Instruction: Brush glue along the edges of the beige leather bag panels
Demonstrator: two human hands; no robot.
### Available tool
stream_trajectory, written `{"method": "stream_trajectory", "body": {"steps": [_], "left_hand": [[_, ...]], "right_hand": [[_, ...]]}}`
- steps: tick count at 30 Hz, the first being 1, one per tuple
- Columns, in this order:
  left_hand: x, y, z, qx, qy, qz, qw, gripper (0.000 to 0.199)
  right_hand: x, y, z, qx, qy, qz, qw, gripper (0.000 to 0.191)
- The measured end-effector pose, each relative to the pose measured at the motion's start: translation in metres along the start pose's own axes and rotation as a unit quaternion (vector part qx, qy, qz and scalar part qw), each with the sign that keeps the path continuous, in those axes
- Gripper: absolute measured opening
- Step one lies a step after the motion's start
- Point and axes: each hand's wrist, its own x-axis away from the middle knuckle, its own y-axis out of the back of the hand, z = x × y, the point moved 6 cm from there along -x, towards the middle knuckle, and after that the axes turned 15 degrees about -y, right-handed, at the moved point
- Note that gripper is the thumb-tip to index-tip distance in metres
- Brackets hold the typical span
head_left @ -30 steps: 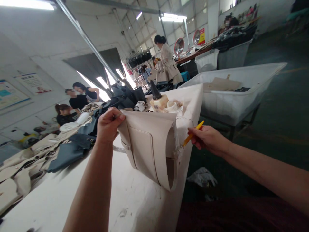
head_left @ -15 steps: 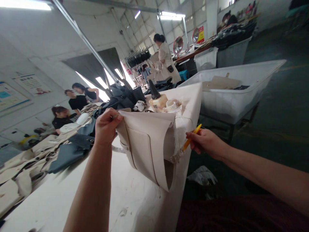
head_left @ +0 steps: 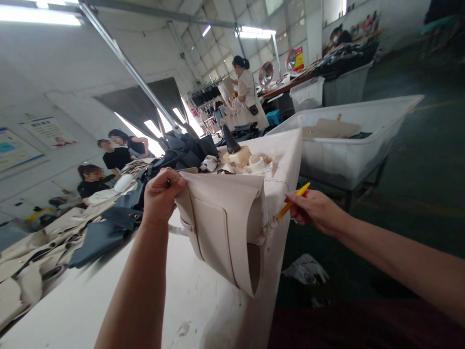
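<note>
My left hand grips the top edge of a cream leather handbag, lifting it above the white work table. The bag's side edge looks rough and whitish, and its inside is hidden. My right hand pinches a yellow pen-like tool. The tool's lower tip sits at that side edge, though contact is hard to confirm. Behind the bag, a black cone stands on a cream block beside a white tape roll.
Grey-blue and dark bags lie on the table's left side. A white plastic bin holding a tan panel stands to the right. Co-workers stand beyond the table, and a crumpled white bag lies on the dark green floor.
My right hand and the yellow tool shift slightly, and the tool's tilt changes. The handbag stays in my left hand, while the whole view drifts a little.
</note>
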Motion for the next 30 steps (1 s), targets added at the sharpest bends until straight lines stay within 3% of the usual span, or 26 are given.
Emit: {"method": "stream_trajectory", "body": {"steps": [3, 6, 10, 12, 15, 17, 19, 23, 27, 30], "left_hand": [[0.000, -0.001, 0.000, 0.018, -0.009, 0.004, 1.000, 0.018], [0.000, -0.001, 0.002, 0.024, -0.013, 0.006, 1.000, 0.017], [0.001, -0.001, 0.003, 0.025, -0.011, 0.005, 1.000, 0.017], [0.001, -0.001, 0.003, 0.027, -0.009, 0.007, 1.000, 0.016], [0.002, 0.001, 0.004, 0.022, -0.003, 0.013, 1.000, 0.017], [0.001, 0.002, 0.007, 0.011, 0.006, 0.019, 1.000, 0.018], [-0.003, 0.001, 0.013, -0.009, 0.021, 0.035, 0.999, 0.020], [-0.024, 0.004, 0.026, -0.086, 0.033, 0.057, 0.994, 0.020], [-0.056, 0.020, 0.033, -0.059, 0.021, 0.001, 0.998, 0.017], [-0.064, 0.030, 0.026, -0.022, -0.004, -0.044, 0.999, 0.014]], "right_hand": [[-0.003, 0.008, 0.012, 0.037, 0.058, -0.032, 0.997, 0.025], [-0.011, 0.006, 0.018, 0.127, 0.085, -0.042, 0.987, 0.029], [-0.016, 0.003, 0.031, 0.166, 0.167, -0.094, 0.967, 0.032], [-0.015, 0.000, 0.031, 0.182, 0.156, -0.107, 0.965, 0.032], [-0.009, -0.005, 0.016, 0.189, 0.080, -0.064, 0.977, 0.036], [0.001, -0.005, 0.009, 0.174, 0.070, -0.030, 0.982, 0.041], [0.011, 0.004, 0.010, 0.130, 0.101, -0.025, 0.986, 0.044], [0.020, 0.038, 0.019, -0.001, 0.140, -0.097, 0.985, 0.057], [0.025, 0.055, 0.028, -0.053, 0.155, -0.127, 0.978, 0.062], [0.035, 0.057, 0.032, -0.051, 0.194, -0.133, 0.971, 0.058]]}}
